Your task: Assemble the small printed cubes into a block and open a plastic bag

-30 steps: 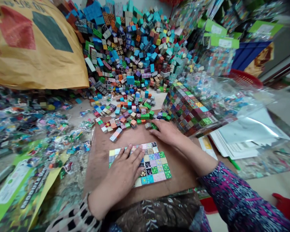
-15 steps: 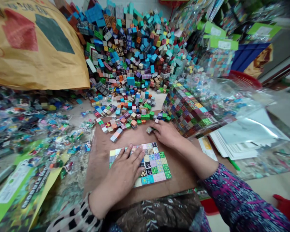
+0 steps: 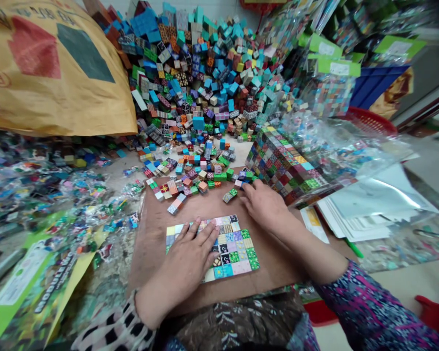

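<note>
My left hand (image 3: pixel 190 253) lies flat, fingers spread, over a mosaic-like rectangle of patterned cube blocks (image 3: pixel 239 253) on a brown board (image 3: pixel 278 273). Its palm hides the left part of that rectangle. Farther up the board, my right hand (image 3: pixel 265 204) hovers at the near edge of the loose blocks (image 3: pixel 205 175), fingers a little bent and apart, with nothing visible in them. Just left of its fingertips lies a small grey-green block (image 3: pixel 229 195). A white-and-blue block (image 3: pixel 238 184) sits by the index finger; whether they touch I cannot tell.
A big heap of coloured blocks (image 3: pixel 205 87) rises at the back. On the left are a yellow sack (image 3: pixel 88 102) and many small bagged pieces (image 3: pixel 58 180). A block-filled clear bag (image 3: pixel 281 165) leans at right, beside a stack of white sheets (image 3: pixel 346 219).
My right hand has moved right, away from the small grey-green block, which now lies free on the board and slightly turned. My left hand stays in place on the block rectangle.
</note>
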Motion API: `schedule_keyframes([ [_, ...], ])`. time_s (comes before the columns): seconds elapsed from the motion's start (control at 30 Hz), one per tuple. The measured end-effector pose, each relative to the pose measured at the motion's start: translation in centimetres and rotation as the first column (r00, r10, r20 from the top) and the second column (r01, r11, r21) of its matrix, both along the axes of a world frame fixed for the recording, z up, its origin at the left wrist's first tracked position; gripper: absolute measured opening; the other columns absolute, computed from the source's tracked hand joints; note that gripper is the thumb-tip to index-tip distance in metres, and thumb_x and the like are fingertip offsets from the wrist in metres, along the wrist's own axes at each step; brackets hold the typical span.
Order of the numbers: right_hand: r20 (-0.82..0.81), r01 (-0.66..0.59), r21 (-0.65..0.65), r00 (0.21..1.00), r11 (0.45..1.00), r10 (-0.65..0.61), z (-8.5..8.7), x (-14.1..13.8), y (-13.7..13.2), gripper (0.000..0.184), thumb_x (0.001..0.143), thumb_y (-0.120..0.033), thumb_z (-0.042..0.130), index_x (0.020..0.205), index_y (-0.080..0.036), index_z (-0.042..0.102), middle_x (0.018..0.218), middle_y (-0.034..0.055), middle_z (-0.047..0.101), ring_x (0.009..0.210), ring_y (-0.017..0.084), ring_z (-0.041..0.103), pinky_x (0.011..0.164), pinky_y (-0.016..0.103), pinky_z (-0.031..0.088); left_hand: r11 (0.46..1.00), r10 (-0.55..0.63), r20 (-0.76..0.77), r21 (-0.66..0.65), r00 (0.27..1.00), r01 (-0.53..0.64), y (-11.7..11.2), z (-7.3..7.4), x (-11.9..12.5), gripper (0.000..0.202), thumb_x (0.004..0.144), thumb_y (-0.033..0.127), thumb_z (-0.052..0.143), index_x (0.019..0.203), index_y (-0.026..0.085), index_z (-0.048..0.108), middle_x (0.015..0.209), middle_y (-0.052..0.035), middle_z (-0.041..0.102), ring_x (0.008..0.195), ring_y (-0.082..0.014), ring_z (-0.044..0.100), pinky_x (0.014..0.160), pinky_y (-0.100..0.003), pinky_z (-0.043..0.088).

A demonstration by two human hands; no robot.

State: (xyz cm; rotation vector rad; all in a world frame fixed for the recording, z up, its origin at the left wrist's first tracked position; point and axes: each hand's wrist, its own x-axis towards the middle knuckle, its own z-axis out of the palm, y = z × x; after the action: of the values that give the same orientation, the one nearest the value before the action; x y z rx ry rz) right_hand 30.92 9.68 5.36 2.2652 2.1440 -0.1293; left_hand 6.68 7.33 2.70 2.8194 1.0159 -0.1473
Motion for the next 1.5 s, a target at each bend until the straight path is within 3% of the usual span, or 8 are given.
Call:
schedule_keyframes([
  [0.2, -0.051, -0.007, 0.034, 0.999, 0.999, 0.009, -0.4, -1.6, 1.1, 0.044, 0.101, -0.047, 0.041, 0.111, -0.013, 0.069, 0.105, 0.0176, 0.063, 0.096, 0.031, 0.061, 0.079, 0.041, 0.047, 1.0, -0.002, -0.027, -0.007, 1.0, 0.002, 0.0, 0.1, 0.1, 0.052, 0.102, 0.041, 0.045, 0.15, 0.021, 0.044, 0.155, -0.0045, 0.042, 0.145, -0.0355, 0.035, 0.116, -0.055, 0.036],
  [0.57, -0.085, -0.02, 0.047, 0.996, 0.999, 0.024, -1.0, -1.8, 1.6, 0.043, 0.095, -0.051, 0.052, 0.117, -0.017, 0.066, 0.106, 0.0152, 0.063, 0.095, 0.03, 0.061, 0.079, 0.041, 0.047, 1.0, -0.015, -0.04, -0.012, 0.999, 0.014, 0.0, 0.5, 0.3, 0.053, 0.101, 0.04, 0.047, 0.15, 0.02, 0.044, 0.155, -0.0047, 0.042, 0.143, -0.0373, 0.037, 0.115, -0.057, 0.037],
  [0.83, -0.18, -0.027, 0.103, 0.983, 0.994, 0.046, -1.2, -1.0, 1.5, 0.029, 0.089, -0.041, 0.057, 0.105, -0.019, 0.066, 0.098, 0.0103, 0.062, 0.087, 0.026, 0.06, 0.073, 0.037, 0.046, 1.0, -0.005, 0.031, 0.001, 1.0, 0.005, 0.0, -0.3, -0.2, 0.051, 0.103, 0.042, 0.039, 0.15, 0.021, 0.044, 0.155, -0.0055, 0.043, 0.146, -0.0344, 0.034, 0.116, -0.056, 0.035],
  [0.93, -0.257, -0.052, 0.117, 0.963, 0.992, 0.08, -0.4, 0.5, 0.2, 0.028, 0.087, -0.032, 0.057, 0.111, -0.019, 0.064, 0.101, 0.0094, 0.062, 0.091, 0.025, 0.061, 0.075, 0.036, 0.046, 1.0, -0.009, 0.015, -0.001, 1.0, 0.009, 0.0, -0.3, -0.1, 0.052, 0.103, 0.042, 0.04, 0.149, 0.021, 0.045, 0.155, -0.005, 0.043, 0.145, -0.0352, 0.035, 0.116, -0.056, 0.036],
  [1.17, -0.298, -0.207, -0.061, 0.938, 0.976, 0.18, -0.2, 3.0, -3.1, 0.035, 0.084, -0.025, 0.064, 0.119, -0.021, 0.062, 0.111, 0.0099, 0.067, 0.099, 0.027, 0.064, 0.082, 0.038, 0.049, 1.0, -0.012, 0.021, -0.008, 1.0, 0.012, 0.1, -0.2, -0.1, 0.05, 0.103, 0.039, 0.04, 0.149, 0.022, 0.045, 0.154, -0.005, 0.044, 0.145, -0.0351, 0.035, 0.115, -0.056, 0.037],
  [1.33, -0.353, -0.266, -0.091, 0.91, 0.96, 0.218, -1.4, 2.8, -3.0, 0.032, 0.084, -0.023, 0.065, 0.116, -0.025, 0.064, 0.114, 0.0082, 0.067, 0.099, 0.026, 0.064, 0.085, 0.038, 0.049, 1.0, -0.018, 0.0, 0.004, 1.0, 0.018, 0.1, -0.2, 0.0, 0.05, 0.103, 0.038, 0.039, 0.15, 0.021, 0.044, 0.155, -0.0062, 0.043, 0.145, -0.036, 0.035, 0.115, -0.057, 0.037],
  [1.5, -0.497, -0.356, -0.071, 0.823, 0.932, 0.277, -1.2, 2.8, -2.5, 0.03, 0.085, -0.017, 0.059, 0.115, -0.022, 0.064, 0.112, 0.0079, 0.067, 0.1, 0.023, 0.063, 0.087, 0.036, 0.048, 1.0, -0.023, -0.042, -0.008, 0.999, 0.023, 0.1, 0.3, 0.2, 0.052, 0.102, 0.038, 0.043, 0.15, 0.019, 0.043, 0.155, -0.0058, 0.042, 0.143, -0.0378, 0.036, 0.114, -0.059, 0.038],
])
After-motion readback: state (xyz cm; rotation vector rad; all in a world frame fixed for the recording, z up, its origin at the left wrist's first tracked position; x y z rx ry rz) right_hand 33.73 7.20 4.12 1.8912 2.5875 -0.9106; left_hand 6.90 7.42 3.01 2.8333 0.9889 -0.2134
